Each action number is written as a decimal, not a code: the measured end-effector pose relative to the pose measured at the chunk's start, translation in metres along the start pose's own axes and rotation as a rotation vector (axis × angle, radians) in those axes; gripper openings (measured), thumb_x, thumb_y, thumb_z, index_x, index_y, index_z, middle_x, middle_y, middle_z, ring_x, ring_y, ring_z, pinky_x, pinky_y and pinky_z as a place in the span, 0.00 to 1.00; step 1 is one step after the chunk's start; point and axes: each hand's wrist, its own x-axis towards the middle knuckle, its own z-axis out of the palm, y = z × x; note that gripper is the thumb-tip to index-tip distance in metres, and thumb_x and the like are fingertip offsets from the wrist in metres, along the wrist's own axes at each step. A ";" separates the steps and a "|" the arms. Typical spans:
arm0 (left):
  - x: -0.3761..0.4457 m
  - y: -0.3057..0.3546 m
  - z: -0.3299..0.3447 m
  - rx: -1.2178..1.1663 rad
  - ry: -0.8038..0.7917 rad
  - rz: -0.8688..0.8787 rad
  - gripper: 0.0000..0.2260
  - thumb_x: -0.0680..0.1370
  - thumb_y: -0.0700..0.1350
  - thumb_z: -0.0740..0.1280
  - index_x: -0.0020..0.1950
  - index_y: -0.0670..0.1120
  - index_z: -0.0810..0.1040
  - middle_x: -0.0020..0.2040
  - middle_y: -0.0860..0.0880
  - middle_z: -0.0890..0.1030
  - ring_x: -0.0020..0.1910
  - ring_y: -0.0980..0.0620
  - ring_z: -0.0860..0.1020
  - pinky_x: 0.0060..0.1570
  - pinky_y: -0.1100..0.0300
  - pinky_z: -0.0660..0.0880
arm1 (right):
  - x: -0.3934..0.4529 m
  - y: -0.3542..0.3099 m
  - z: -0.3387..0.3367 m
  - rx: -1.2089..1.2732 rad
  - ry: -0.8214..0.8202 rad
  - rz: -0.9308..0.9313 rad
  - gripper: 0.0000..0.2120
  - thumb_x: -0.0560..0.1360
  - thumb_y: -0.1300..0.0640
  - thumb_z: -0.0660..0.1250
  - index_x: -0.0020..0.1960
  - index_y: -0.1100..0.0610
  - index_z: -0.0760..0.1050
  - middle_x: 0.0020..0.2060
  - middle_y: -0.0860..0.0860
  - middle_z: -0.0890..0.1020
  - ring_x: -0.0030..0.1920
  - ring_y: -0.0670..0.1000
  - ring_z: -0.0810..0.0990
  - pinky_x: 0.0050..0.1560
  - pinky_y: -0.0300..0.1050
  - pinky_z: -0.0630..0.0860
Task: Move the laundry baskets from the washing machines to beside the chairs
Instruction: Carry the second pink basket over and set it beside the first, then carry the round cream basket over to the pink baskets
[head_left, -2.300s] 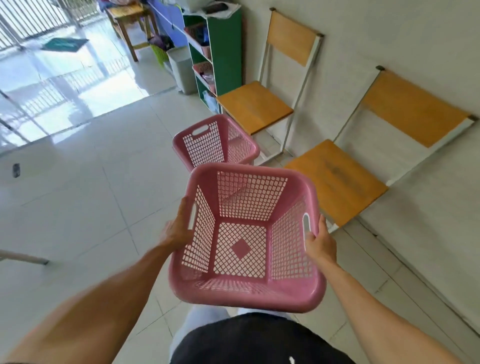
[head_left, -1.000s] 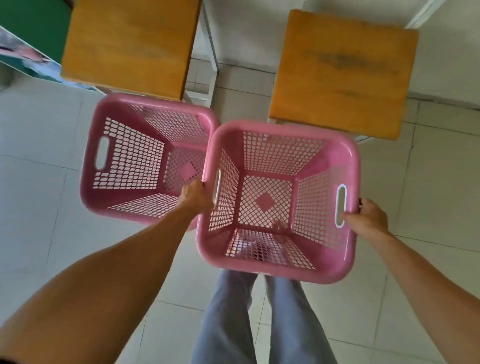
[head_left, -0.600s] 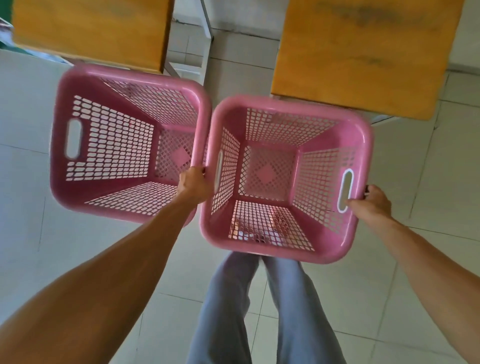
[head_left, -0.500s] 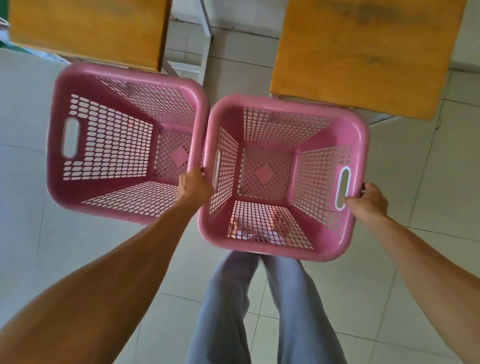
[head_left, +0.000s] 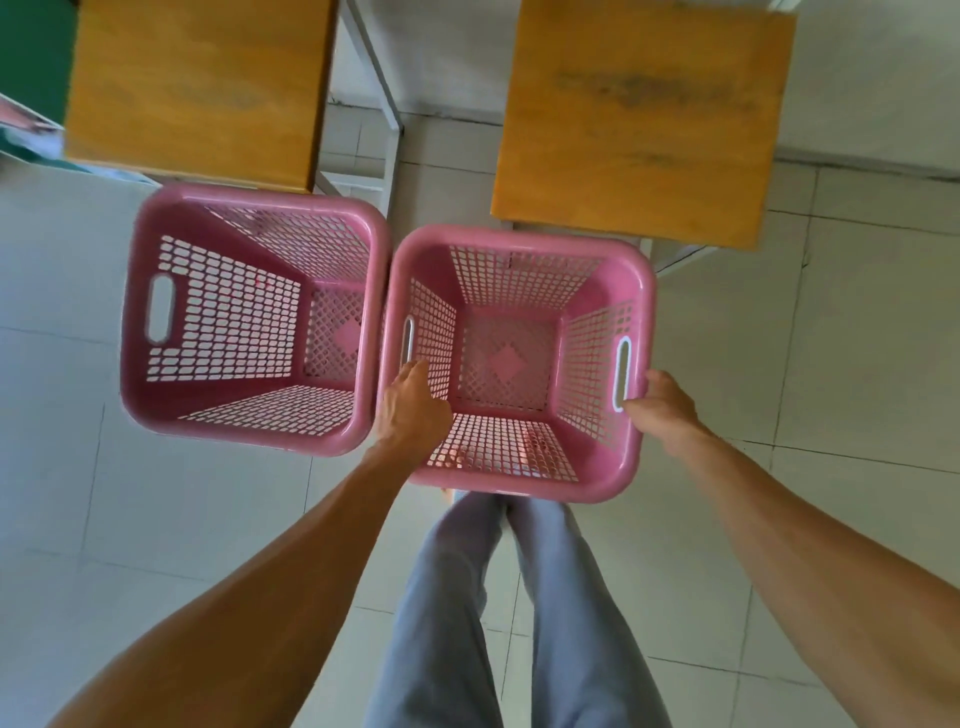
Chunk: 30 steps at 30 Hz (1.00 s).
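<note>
Two empty pink laundry baskets stand side by side, rims touching, in front of two wooden chairs. The left basket is in front of the left chair seat, with no hand on it. The right basket is just in front of the right chair seat. My left hand lies over that basket's left rim, fingertips at the handle slot. My right hand grips its right wall at the other handle slot.
White metal chair legs run between the seats. A green shelf unit stands at the far left, and the wall is behind the chairs. My legs in grey trousers are just behind the right basket on the pale tiled floor.
I carried the second basket to the chairs and lowered it beside the first. In the last half second both baskets look farther below, and my left hand has shifted from between them onto the rim.
</note>
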 end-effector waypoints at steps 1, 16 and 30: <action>-0.010 0.008 -0.006 0.007 -0.018 0.007 0.18 0.73 0.34 0.63 0.63 0.43 0.74 0.60 0.47 0.80 0.50 0.47 0.79 0.43 0.55 0.77 | -0.013 0.000 -0.004 0.019 0.001 -0.031 0.26 0.76 0.61 0.68 0.71 0.49 0.67 0.56 0.52 0.82 0.43 0.52 0.82 0.35 0.39 0.77; -0.141 0.074 -0.040 0.435 -0.349 0.503 0.14 0.77 0.37 0.61 0.61 0.38 0.79 0.57 0.40 0.82 0.52 0.41 0.81 0.50 0.53 0.78 | -0.221 0.063 -0.012 0.158 0.150 -0.201 0.27 0.82 0.56 0.61 0.79 0.53 0.58 0.68 0.54 0.78 0.61 0.56 0.80 0.43 0.33 0.67; -0.271 0.200 0.092 0.729 -0.607 0.938 0.20 0.78 0.42 0.61 0.70 0.45 0.72 0.70 0.44 0.74 0.69 0.44 0.71 0.69 0.54 0.67 | -0.319 0.256 -0.028 0.678 0.311 0.027 0.26 0.82 0.56 0.58 0.79 0.51 0.60 0.76 0.51 0.68 0.74 0.53 0.69 0.71 0.44 0.64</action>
